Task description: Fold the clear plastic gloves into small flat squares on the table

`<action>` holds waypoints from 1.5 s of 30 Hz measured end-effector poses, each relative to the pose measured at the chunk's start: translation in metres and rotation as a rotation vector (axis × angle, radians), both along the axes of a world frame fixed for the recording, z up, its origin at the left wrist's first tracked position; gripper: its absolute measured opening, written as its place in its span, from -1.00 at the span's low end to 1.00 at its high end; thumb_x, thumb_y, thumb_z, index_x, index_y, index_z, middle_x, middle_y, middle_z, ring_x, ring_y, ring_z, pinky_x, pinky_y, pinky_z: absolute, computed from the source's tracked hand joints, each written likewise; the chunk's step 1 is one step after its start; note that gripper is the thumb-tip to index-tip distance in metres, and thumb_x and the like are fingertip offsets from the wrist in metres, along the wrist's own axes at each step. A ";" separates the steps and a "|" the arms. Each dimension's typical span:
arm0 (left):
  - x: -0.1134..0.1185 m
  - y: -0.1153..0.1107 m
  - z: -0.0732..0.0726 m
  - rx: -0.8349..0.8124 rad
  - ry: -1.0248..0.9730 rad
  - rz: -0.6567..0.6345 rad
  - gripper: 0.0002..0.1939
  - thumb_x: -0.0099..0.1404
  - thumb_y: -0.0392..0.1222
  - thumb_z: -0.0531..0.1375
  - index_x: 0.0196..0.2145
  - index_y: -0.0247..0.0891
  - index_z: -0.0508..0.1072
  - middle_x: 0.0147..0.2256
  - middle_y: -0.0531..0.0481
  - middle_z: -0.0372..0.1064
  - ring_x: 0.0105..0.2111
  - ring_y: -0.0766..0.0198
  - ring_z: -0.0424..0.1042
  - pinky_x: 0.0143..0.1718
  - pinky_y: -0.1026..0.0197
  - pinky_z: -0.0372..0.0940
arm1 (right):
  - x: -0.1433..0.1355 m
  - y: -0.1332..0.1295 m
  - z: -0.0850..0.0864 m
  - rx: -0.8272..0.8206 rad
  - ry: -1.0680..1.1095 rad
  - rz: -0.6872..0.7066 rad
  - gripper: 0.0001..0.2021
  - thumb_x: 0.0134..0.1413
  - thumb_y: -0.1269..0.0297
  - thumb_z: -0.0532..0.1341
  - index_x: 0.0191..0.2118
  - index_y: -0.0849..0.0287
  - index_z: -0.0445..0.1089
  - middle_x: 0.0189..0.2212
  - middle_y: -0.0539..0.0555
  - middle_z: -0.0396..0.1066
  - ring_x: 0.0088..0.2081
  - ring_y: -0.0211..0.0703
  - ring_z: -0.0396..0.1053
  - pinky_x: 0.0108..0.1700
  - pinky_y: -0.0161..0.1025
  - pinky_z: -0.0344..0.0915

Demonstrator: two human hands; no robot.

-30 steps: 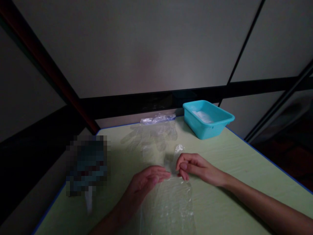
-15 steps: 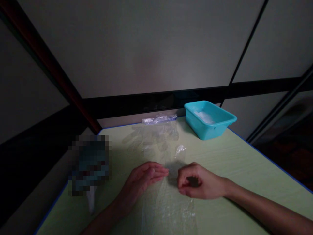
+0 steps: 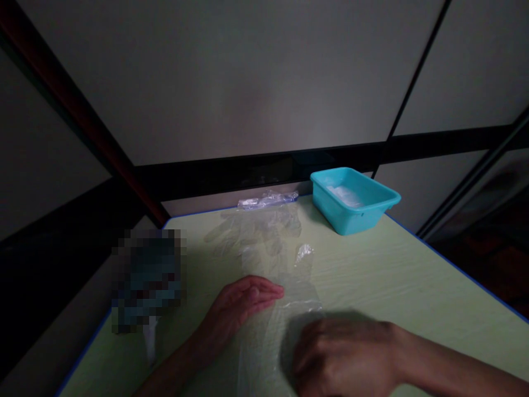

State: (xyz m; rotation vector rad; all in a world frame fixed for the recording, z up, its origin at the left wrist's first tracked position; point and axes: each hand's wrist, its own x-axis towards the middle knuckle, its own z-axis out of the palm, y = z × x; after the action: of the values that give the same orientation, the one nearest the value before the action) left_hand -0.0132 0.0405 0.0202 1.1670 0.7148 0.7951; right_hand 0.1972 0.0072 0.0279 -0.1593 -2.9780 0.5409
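A clear plastic disposable glove (image 3: 268, 336) lies spread along the middle of the table, its finger end pointing away from me. My left hand (image 3: 243, 300) rests on its left side, fingers stretched out and held together. Low in the view, my right hand (image 3: 343, 358) is curled into a fist, knuckles up, over the glove's near right part. Its fingertips are hidden underneath, so I cannot see whether they grip the plastic. Beyond both hands, more see-through gloves (image 3: 260, 226) lie flat and overlap each other.
A turquoise plastic basket (image 3: 351, 220) with whitish contents stands at the back right. A crumpled clear wrapper (image 3: 268, 200) lies along the table's far edge. On the left is a blurred-out object (image 3: 149, 281) with a pale stem. Dark-banded panels (image 3: 248, 82) rise behind the table.
My right hand has moved towards me along the glove and turned knuckles up, baring the plastic near my left fingertips. My left hand has hardly moved.
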 end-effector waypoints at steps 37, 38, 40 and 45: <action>-0.009 0.005 0.003 0.112 0.170 -0.289 -0.56 0.14 0.11 0.16 -0.12 -0.20 0.48 -0.08 -0.08 0.41 -0.04 -0.01 0.30 -0.05 0.12 0.11 | 0.020 0.043 -0.014 -1.292 0.633 -0.499 -0.87 -0.15 0.34 0.24 -0.52 0.29 0.29 -0.63 -0.09 0.21 -0.62 -0.46 0.07 -0.57 -0.47 -0.02; -0.009 0.005 0.003 0.125 0.226 -0.290 -0.59 0.18 0.08 0.14 -0.12 -0.20 0.48 -0.08 -0.08 0.40 -0.04 -0.01 0.30 -0.05 0.12 0.10 | 0.020 0.043 -0.013 -1.291 0.631 -0.495 -0.85 -0.14 0.32 0.25 -0.52 0.29 0.29 -0.62 -0.09 0.23 -0.61 -0.45 0.09 -0.56 -0.46 -0.01; -0.009 0.005 0.002 0.104 0.270 -0.283 -0.63 0.23 0.02 0.10 -0.11 -0.21 0.47 -0.07 -0.08 0.40 -0.03 -0.01 0.29 -0.04 0.12 0.08 | 0.019 0.042 -0.012 -1.287 0.618 -0.480 -0.80 -0.10 0.25 0.26 -0.49 0.29 0.30 -0.60 -0.06 0.27 -0.58 -0.42 0.15 -0.51 -0.44 0.05; -0.007 0.003 0.000 -0.062 0.106 -0.283 -0.60 0.25 -0.01 0.08 -0.08 -0.32 0.45 -0.10 -0.17 0.41 -0.07 -0.02 0.32 -0.08 0.10 0.11 | 0.019 0.037 -0.007 -1.281 0.566 -0.421 -0.66 -0.04 0.05 0.22 -0.40 0.30 0.34 -0.47 0.04 0.36 -0.45 -0.32 0.28 -0.36 -0.35 0.15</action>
State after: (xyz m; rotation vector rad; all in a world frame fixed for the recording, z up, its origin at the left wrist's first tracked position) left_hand -0.0200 0.0437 0.0202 1.2283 0.6387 0.4742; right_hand 0.2162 0.0446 0.0212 -0.5687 -1.5984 1.8847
